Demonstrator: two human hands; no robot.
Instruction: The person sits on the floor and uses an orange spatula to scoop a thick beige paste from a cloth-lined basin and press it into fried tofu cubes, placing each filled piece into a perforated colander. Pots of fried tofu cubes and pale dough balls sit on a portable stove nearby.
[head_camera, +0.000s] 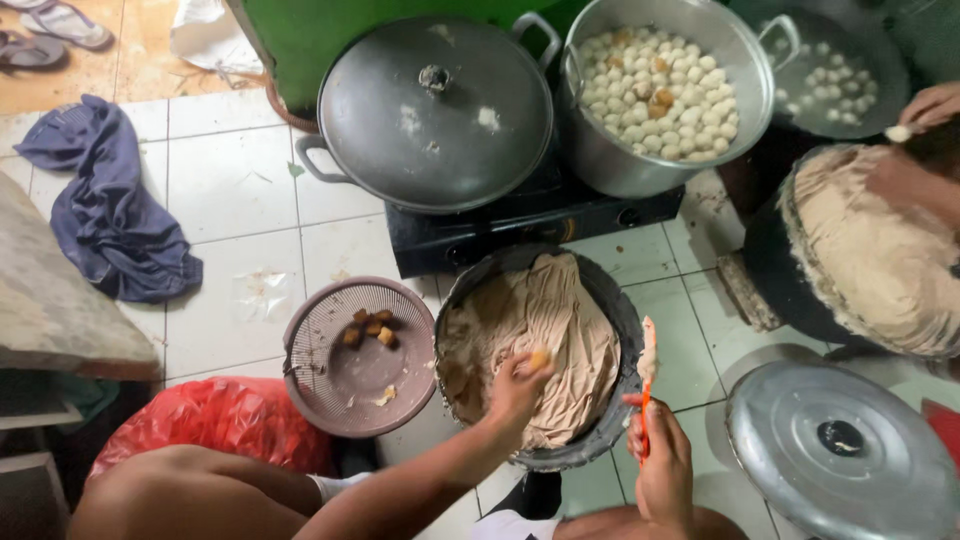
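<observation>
My left hand (515, 390) reaches into a dark round basin (620, 320) of beige meat paste (560, 330) and pinches a small tan cube between its fingertips. My right hand (662, 465) is closed on an orange-handled spoon (647, 385) that points upward, smeared with paste, just right of the basin rim. A mauve plastic colander (340, 390) with a few brown fried cubes (368, 328) sits left of the basin.
On a black stove (500, 235) stand a lidded dark pot (435, 110) and a metal pot (625, 170) full of white balls. Another person's hand (930, 105) works over a second paste basin (800, 290) at right. A metal lid (840, 450), red bag (215, 420) and blue cloth (110, 215) lie around.
</observation>
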